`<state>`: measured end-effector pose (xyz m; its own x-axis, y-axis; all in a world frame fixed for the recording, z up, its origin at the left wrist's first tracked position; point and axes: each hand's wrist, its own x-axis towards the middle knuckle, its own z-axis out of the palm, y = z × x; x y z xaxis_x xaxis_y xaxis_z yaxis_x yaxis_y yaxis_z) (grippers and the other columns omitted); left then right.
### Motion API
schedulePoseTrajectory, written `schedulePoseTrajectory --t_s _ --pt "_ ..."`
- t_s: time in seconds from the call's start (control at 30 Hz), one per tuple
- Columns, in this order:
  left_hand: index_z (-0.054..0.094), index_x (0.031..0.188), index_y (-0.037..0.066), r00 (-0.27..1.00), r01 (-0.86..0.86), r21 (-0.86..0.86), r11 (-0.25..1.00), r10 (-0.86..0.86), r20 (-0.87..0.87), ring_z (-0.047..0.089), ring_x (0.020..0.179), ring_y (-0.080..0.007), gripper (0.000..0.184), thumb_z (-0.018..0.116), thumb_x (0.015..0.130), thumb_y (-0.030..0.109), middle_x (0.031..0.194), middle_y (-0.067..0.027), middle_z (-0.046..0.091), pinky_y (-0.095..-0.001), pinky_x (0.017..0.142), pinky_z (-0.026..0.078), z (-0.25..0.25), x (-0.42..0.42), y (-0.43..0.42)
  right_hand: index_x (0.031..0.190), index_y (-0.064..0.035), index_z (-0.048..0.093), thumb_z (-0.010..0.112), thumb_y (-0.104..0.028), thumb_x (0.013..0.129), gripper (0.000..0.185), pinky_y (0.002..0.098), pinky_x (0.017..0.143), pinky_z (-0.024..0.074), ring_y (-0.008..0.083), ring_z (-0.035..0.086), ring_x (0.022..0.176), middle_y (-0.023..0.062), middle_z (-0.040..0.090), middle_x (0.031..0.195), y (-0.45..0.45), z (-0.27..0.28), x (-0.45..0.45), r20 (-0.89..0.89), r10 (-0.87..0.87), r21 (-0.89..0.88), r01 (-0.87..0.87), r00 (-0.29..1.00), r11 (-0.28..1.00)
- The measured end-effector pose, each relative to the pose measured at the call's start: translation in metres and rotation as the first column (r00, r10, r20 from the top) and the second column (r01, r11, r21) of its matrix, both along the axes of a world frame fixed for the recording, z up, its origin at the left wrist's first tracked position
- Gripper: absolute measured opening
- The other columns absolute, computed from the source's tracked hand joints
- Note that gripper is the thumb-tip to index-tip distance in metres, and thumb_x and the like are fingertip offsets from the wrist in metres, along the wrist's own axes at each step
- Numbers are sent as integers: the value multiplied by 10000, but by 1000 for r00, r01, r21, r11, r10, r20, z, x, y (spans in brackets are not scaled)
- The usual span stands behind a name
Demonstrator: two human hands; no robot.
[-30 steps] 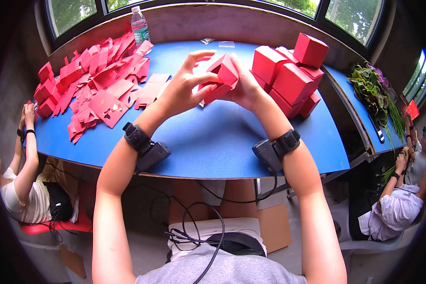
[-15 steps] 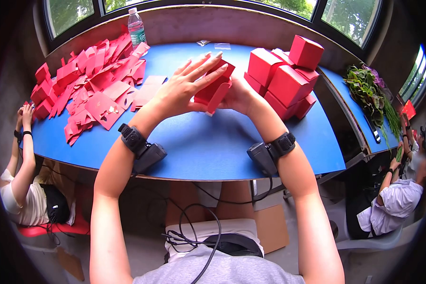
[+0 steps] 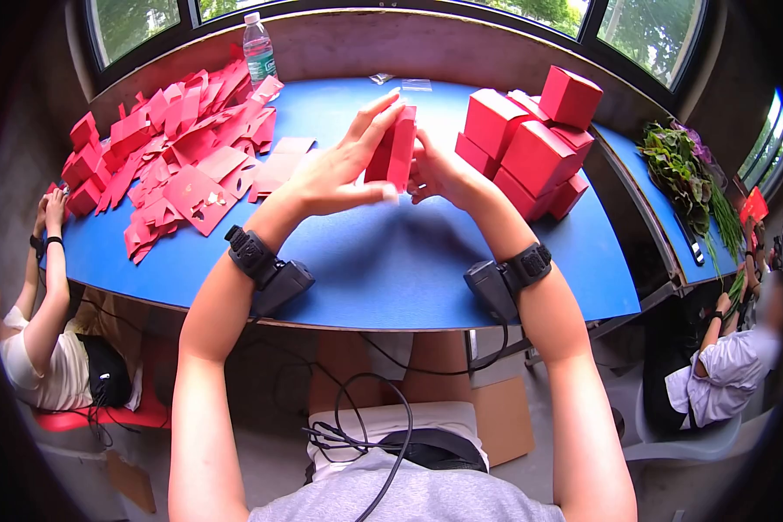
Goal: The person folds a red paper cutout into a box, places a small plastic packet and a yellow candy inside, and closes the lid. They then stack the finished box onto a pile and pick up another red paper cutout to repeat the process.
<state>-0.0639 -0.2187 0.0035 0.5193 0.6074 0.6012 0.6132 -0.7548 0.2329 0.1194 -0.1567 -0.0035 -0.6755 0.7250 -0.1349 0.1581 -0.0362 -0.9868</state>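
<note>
A partly folded red cardboard box (image 3: 393,152) is held upright over the blue table, one narrow side facing me. Its left side lies against my left hand (image 3: 348,165), whose fingers stretch up along it while the thumb sits low near the bottom edge, slightly blurred. On the other side, my right hand (image 3: 444,172) has bent fingers at the box's right edge. The inside of the box cannot be seen. To the right of my hands stands a stack of finished red boxes (image 3: 538,158). Flat red cardboard blanks (image 3: 204,196) lie heaped on the left.
The blue table (image 3: 365,287) has a water bottle (image 3: 258,50) at the back and small clear packets (image 3: 416,85) near the wall. Co-workers sit at left (image 3: 48,348) and right (image 3: 722,370). Leafy greens (image 3: 679,174) lie on a side table. Cables (image 3: 357,426) hang over my lap.
The box has turned from a tilted, open view to upright with its narrow side towards me. My left hand has rotated to its side, and my right fingers have come round to its right edge.
</note>
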Motion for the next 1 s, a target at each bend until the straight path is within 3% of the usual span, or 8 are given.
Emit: schedulePoseTrajectory --t_s 0.1,0.2,0.3,0.37,0.7,0.73,0.83,1.0 --pt "97 1432 83 999 15 -85 996 -12 42 292 1293 -387 925 437 799 665 1465 -175 108 -399 1000 369 -4 -3 4 857 -32 534 157 -551 901 642 300 544 431 135 406 541 75 541 667 3 -1 1 12 14 -47 -14 1000 999" --pt "108 1430 77 999 -6 45 999 8 -41 293 1293 -389 917 504 801 613 1466 -177 102 -407 990 378 -4 -2 4 827 -55 529 169 -576 893 636 294 534 409 129 376 524 62 515 635 7 -5 -1 42 -45 -70 48 998 996" --pt "130 1426 51 998 -60 -105 993 58 -21 198 1335 -370 967 651 752 509 1465 -189 101 -419 1059 273 -1 7 -3 771 -79 509 189 -607 885 628 291 523 400 120 364 508 51 491 618 12 -9 0 23 -47 -80 49 999 996" --pt "222 1386 12 998 -34 -87 996 38 52 303 1280 -380 985 765 670 417 1397 -215 248 -407 1024 332 -1 7 -3 722 -90 480 203 -629 879 626 291 505 391 112 352 490 38 471 600 11 -8 -1 36 -32 -36 33 999 999" --pt "501 1124 -36 976 -212 73 975 208 64 577 938 -344 696 762 659 411 1048 -208 562 -393 829 460 1 6 -6 767 -57 555 241 -553 911 604 306 491 408 126 410 455 70 528 581 4 -2 0 33 64 -28 -63 997 998" --pt "515 1105 -32 971 -230 29 973 228 72 576 932 -336 667 745 674 422 1027 -199 572 -388 815 462 2 7 -8 787 -35 566 270 -525 913 587 313 503 427 146 467 481 101 560 610 4 -1 -2 48 -87 169 78 995 983" --pt "534 1054 -23 983 -159 -210 965 174 57 615 833 -321 665 688 692 513 928 -204 604 -378 716 497 3 12 -7 908 25 591 484 -333 884 374 323 620 493 225 641 710 162 642 758 12 2 -4 -232 -468 679 487 853 550" --pt "507 1098 -32 991 -37 -395 918 84 102 579 932 -284 665 679 715 483 1054 -203 552 -365 788 487 -9 28 -9 875 -25 629 605 -159 813 150 298 626 475 198 611 696 107 629 743 3 30 9 -518 -110 802 526 848 282"
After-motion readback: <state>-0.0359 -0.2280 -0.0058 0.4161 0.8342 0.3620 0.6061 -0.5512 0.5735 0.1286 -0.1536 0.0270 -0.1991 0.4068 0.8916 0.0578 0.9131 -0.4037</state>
